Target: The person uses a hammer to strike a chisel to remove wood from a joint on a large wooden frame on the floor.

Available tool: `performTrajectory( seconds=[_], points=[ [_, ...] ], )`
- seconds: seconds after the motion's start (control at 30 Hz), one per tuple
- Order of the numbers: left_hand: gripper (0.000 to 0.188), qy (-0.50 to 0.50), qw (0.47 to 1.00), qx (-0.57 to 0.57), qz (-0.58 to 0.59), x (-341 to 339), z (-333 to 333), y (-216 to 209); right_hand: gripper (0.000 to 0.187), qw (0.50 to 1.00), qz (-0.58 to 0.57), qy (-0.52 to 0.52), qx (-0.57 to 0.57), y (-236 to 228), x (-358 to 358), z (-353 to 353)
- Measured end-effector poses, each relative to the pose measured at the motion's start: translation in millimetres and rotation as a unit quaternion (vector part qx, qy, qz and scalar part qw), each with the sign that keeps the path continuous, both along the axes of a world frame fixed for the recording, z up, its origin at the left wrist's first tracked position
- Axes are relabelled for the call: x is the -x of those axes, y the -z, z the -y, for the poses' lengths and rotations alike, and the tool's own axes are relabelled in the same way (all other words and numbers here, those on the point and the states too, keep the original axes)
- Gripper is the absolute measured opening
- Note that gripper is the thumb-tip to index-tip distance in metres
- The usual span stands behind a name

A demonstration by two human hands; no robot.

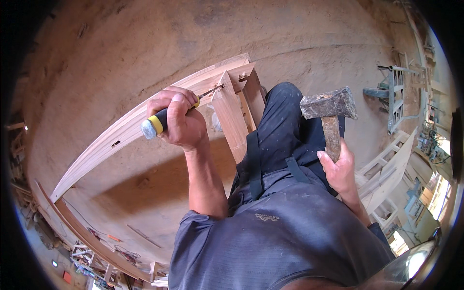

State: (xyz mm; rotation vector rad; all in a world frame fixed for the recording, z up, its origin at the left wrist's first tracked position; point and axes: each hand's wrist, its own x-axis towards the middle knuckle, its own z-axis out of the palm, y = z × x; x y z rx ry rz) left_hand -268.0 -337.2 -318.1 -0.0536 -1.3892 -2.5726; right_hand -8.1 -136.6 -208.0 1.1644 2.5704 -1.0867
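Yellow-and-black chisel (pixel 155 124), we note: left fingers (pixel 169 94) clench it, seemingly to steady its tip against pale timber (pixel 229 115); right fingers (pixel 345 152) grip hammer (pixel 330 106), head up, clear of timber.

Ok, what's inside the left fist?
A chisel. The left hand covers the middle of its handle, so that part can't be seen. The butt end shows on one side, yellow with a grey cap; the blade emerges on the other, reaching a pale wooden rail.

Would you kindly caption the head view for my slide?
Left hand holds a chisel to timber; right hand grips a hammer.
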Motion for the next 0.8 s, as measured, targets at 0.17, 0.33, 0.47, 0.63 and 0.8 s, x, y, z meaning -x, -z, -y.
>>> performTrajectory(
  seconds=[0.17, 0.33, 0.47, 0.63, 0.8],
  points=[
    [0.013, 0.005, 1.0, 0.017, -0.002, 3.2, -6.3, -2.4, 0.026, 1.0, 0.002, -0.013, 0.004, -1.8, 5.0, 0.1],
    [0.017, 0.015, 0.995, 0.084, -0.043, 7.1, -27.6, -2.9, 0.026, 0.997, -0.06, -0.036, 0.026, -7.7, 34.8, -1.7],
    [0.026, 0.084, 0.987, 0.131, -0.024, 4.7, -38.4, -12.1, 0.024, 0.977, -0.2, -0.073, 0.013, -47.0, 93.1, -9.9],
    [0.019, 0.142, 0.968, 0.206, 0.029, 7.5, -35.1, -6.6, 0.013, 0.898, -0.195, -0.357, -0.168, -50.1, 159.2, -6.8],
    [0.017, 0.203, 0.937, 0.286, -0.012, -6.0, -39.3, -21.2, 0.027, 0.904, -0.163, -0.364, -0.153, -60.0, 159.8, -8.9]
  ],
)
